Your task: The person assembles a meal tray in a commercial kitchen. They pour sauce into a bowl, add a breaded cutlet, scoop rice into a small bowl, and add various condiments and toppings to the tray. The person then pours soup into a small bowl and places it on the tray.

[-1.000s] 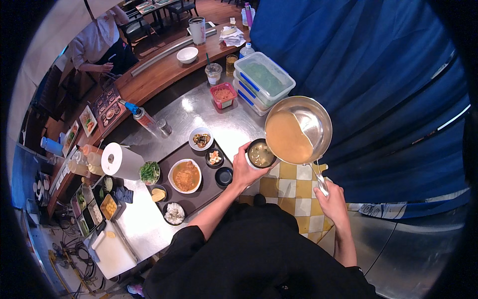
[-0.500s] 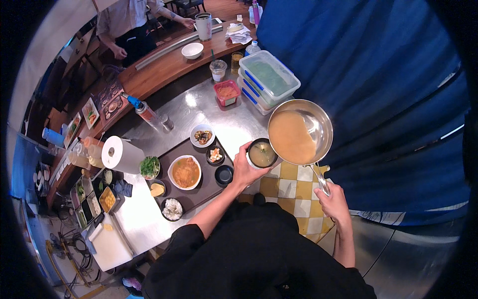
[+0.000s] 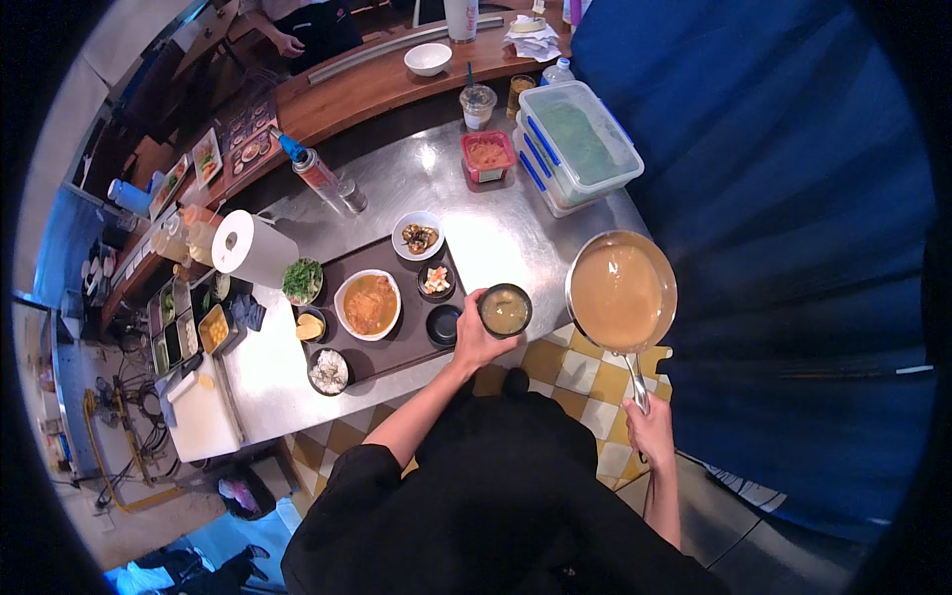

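My left hand (image 3: 478,342) is wrapped round a small black bowl (image 3: 530,315) of cloudy, pale soup (image 3: 505,311), held upright at the counter's front edge beside the tray (image 3: 410,299). In my right hand (image 3: 650,428) is the handle of a steel saucepan (image 3: 671,297) with light brown soup (image 3: 615,296) in it. The pan hangs nearly level to the right of the bowl, apart from it. On the tray, nearest my left hand, stands a small empty black dish (image 3: 443,325). A white bowl of orange-brown stew (image 3: 369,304) sits farther left.
Lidded plastic boxes (image 3: 580,139) are stacked behind the pan, with a red tub (image 3: 487,159) beside them. A blue curtain (image 3: 783,228) hangs at the right. Rice (image 3: 329,372), a paper roll (image 3: 256,248), a blowtorch (image 3: 315,174) and a cutting board (image 3: 205,421) stand left.
The saucepan has gone from tilted beside the bowl to nearly level, and the gap between them has widened. The whole view has shifted. The person across the counter is now mostly cut off.
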Tool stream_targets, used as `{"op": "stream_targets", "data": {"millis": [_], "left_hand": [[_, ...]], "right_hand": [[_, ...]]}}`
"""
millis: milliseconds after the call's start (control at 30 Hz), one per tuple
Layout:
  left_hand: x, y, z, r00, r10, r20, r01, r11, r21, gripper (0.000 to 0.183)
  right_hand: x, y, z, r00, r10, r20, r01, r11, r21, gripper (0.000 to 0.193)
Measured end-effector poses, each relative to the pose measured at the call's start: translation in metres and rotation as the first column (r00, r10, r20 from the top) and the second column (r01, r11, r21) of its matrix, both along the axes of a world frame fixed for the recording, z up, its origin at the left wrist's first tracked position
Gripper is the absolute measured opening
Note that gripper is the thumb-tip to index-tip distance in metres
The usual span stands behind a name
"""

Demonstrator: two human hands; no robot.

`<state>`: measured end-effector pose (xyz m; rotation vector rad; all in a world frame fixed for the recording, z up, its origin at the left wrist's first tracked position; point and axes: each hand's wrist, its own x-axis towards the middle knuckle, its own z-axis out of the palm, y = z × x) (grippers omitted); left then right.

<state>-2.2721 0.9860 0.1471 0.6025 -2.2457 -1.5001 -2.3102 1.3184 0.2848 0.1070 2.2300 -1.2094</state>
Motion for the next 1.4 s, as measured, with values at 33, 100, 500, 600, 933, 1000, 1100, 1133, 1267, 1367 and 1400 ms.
{"op": "stream_targets", "data": {"millis": [33, 100, 500, 600, 933, 1000, 1100, 1133, 1267, 1367, 1400], "left_hand": [[0.000, 0.004, -0.004, 1.000, 0.022, 0.001, -0.022, 1.000, 0.008, 0.093], [-0.005, 0.010, -0.021, 0.994, 0.099, 0.046, -0.098, 0.995, -0.026, 0.095], [-0.021, 0.032, -0.063, 0.966, 0.248, 0.067, -0.231, 0.952, -0.202, 0.102], [0.012, 0.027, -0.040, 0.949, 0.270, 0.165, -0.154, 0.849, -0.505, 0.098], [0.018, -0.023, -0.032, 0.579, 0.535, 0.615, 0.000, 0.754, -0.657, 0.092], [0.022, -0.033, -0.027, 0.600, 0.535, 0.595, -0.118, 0.794, -0.596, 0.082], [0.044, -0.049, -0.028, 0.851, 0.326, 0.411, -0.447, 0.861, 0.244, 0.057], [0.051, -0.051, -0.023, 0.927, 0.219, 0.303, -0.371, 0.655, 0.659, 0.051], [0.078, 0.002, 0.007, 0.977, 0.214, -0.022, 0.028, -0.025, 0.999, 0.055], [0.103, 0.042, 0.016, 0.994, 0.105, 0.027, -0.007, -0.183, 0.983, 0.057], [0.106, 0.054, 0.017, 0.995, 0.097, 0.030, -0.005, -0.250, 0.968, 0.057]], "right_hand": [[-0.001, 0.006, -0.008, 0.998, 0.035, -0.047, -0.034, 0.999, 0.033, 0.028], [-0.008, 0.021, -0.015, 1.000, 0.009, 0.013, -0.009, 0.997, 0.071, 0.029], [0.009, 0.085, -0.045, 0.990, 0.119, -0.079, -0.118, 0.993, 0.010, 0.025], [0.013, 0.103, -0.061, 0.984, 0.141, -0.111, -0.142, 0.990, -0.006, 0.023], [0.009, 0.082, -0.024, 0.994, -0.004, 0.106, 0.007, 1.000, -0.024, 0.027], [0.008, 0.086, -0.029, 0.996, 0.074, -0.048, -0.075, 0.997, -0.011, 0.029], [0.011, 0.098, -0.058, 0.982, 0.123, -0.144, -0.124, 0.992, 0.003, 0.028], [0.012, 0.098, -0.056, 0.986, 0.108, -0.131, -0.111, 0.994, -0.017, 0.028], [0.013, 0.094, -0.052, 0.994, 0.061, -0.092, -0.068, 0.995, -0.069, 0.028], [0.012, 0.083, -0.040, 1.000, 0.009, -0.016, -0.010, 0.998, -0.058, 0.030], [0.011, 0.082, -0.041, 0.999, 0.024, -0.047, -0.026, 0.998, -0.048, 0.030]]}}
